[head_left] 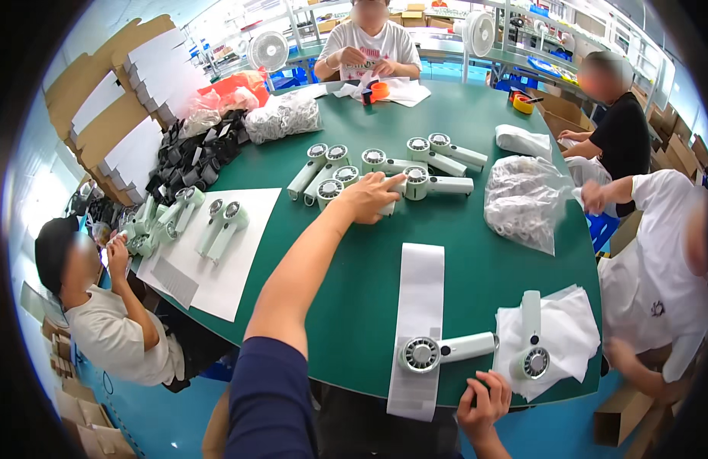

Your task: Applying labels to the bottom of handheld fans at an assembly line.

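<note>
My left hand (363,197) reaches out over a cluster of pale green handheld fans in the middle of the table. Its fingers are stretched out and touch or hover just above the fans, beside one fan (417,182) with a round grille; part of the fans beneath is hidden. Near the front edge, my right hand (484,402) has loosely bent, parted fingers and holds nothing. Just above it lies another handheld fan (467,348), its head on a long translucent strip of sleeves (421,283). To the right, a fan (531,329) rests on stacked white bags (572,329).
On the green table (339,298) lie a clear bag of pale parts (522,203), a heap of black pieces (197,157), and a white sheet (247,252) with more fans. Orange tape (379,91) is at the far side. Several people work around the table.
</note>
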Tool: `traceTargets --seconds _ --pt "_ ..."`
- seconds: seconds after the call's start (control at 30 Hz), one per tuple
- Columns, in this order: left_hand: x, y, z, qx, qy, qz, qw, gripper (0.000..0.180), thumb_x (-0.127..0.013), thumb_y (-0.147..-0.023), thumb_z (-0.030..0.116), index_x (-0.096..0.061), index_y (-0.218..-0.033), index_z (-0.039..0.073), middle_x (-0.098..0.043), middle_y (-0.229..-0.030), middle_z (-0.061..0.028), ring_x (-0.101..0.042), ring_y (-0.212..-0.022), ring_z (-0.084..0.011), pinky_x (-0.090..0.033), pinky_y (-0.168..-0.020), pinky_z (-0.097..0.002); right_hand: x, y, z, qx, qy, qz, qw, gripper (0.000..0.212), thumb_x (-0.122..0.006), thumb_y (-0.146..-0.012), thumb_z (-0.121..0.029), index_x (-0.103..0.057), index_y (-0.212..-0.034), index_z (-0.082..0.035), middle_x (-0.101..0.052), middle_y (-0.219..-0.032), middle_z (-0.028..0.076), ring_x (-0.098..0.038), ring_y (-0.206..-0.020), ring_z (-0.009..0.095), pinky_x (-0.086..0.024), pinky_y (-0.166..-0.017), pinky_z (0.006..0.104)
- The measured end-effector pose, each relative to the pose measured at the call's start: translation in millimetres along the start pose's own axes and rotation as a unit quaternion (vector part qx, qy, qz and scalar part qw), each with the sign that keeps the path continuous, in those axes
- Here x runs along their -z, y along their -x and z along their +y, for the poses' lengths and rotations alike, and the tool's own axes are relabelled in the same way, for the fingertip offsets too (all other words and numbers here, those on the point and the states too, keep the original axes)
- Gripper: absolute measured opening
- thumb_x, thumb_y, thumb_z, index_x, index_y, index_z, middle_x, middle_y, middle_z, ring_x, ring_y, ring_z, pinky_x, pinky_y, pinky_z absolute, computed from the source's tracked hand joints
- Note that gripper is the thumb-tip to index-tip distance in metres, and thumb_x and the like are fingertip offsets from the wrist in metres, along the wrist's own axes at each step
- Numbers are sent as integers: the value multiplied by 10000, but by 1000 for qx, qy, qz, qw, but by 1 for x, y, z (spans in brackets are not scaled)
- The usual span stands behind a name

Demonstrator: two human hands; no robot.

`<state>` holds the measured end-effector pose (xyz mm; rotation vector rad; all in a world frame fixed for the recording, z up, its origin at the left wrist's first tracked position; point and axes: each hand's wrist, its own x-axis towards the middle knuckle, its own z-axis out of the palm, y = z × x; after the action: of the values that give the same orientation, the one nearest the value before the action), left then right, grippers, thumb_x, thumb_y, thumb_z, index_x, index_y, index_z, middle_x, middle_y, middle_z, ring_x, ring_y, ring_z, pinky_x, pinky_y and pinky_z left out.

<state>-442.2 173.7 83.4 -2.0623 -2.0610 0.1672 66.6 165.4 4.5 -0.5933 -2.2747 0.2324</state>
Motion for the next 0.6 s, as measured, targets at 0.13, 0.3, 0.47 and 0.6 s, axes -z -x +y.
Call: traceTargets --seconds 0.13,0.3,0.47,0.6 --pt "-19 -28 -33 -14 -2 43 999 571 -815 -658 177 -672 -1210 144 -312 -1588 -100 -486 -1276 -326 -420 -1123 -437 -7 -1 -1 -15 21 1 1000 111 -647 -771 -75 -709 -859 -103 -699 -1022 33 -660 -997 284 -500 -870 396" --pt "-21 -22 -45 3 29 35 999 596 -815 -692 297 -662 -1262 217 -278 -1621 -169 -416 -1395 -382 -376 -1158 -473 -3 -5 -4 -19 -10 -17 1000 96 -631 -776 -48 -687 -851 -66 -690 -957 75 -660 -916 306 -485 -837 420" --pt "-20 -16 -20 67 58 13 996 615 -792 -741 489 -653 -1292 254 -230 -1644 -230 -251 -1497 -473 -229 -1200 -621 2 -4 -7 -24 -1 -21 999 84 -628 -789 -41 -686 -848 -57 -693 -959 93 -660 -894 301 -485 -820 417" --pt "-18 -5 2 135 86 -31 987 754 -812 -712 580 -616 -1388 309 -201 -1652 -252 -183 -1506 -515 -234 -1193 -629 -2 -2 -5 -11 -5 -22 1000 78 -617 -836 -14 -688 -858 -37 -701 -980 118 -667 -912 315 -502 -837 428"
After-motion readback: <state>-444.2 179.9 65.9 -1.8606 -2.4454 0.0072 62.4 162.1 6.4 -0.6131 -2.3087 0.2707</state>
